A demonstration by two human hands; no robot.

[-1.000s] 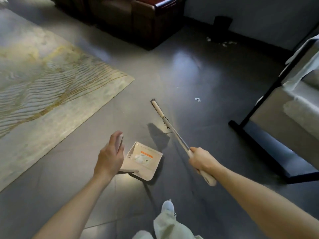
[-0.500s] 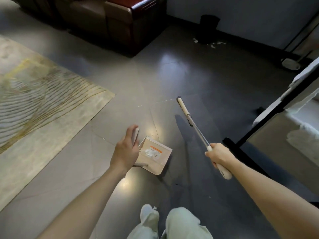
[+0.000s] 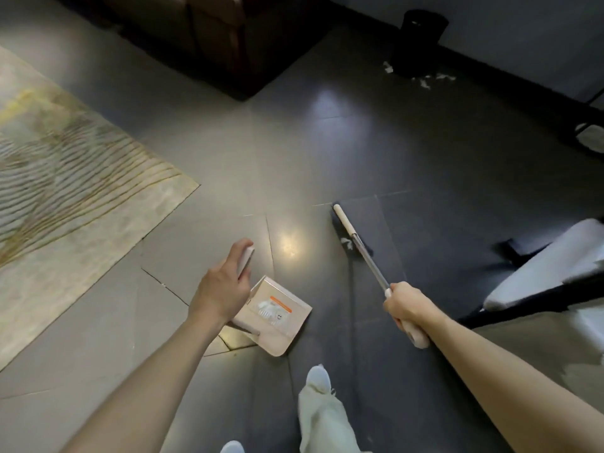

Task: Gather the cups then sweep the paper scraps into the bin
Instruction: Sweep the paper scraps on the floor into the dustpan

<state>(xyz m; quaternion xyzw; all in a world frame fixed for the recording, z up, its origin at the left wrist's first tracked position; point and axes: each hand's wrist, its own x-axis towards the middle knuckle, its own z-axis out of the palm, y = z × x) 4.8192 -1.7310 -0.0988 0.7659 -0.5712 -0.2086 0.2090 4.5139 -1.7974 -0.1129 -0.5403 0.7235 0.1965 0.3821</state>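
My left hand [image 3: 225,286] grips the upright handle of a beige dustpan [image 3: 274,317], whose pan hangs just above the grey tile floor with some white scraps inside. My right hand [image 3: 403,304] is closed around the pale grip of a broom [image 3: 351,235]; its metal shaft slants up-left to the head on the floor. One white paper scrap [image 3: 346,245] lies against the broom head. More paper scraps [image 3: 425,80] are scattered at the foot of a black bin [image 3: 418,40] by the far wall. No cups are visible.
A patterned beige rug [image 3: 65,191] covers the floor at left. A dark brown sofa [image 3: 212,37] stands at the back. A black-framed piece of furniture with white cloth [image 3: 549,276] juts in from the right. My feet in pale trousers [image 3: 322,416] are at the bottom.
I have walked forward toward the bin; it and its scraps are nearer. The broom head has swung right and now rests by a scrap. Both hands keep their holds.
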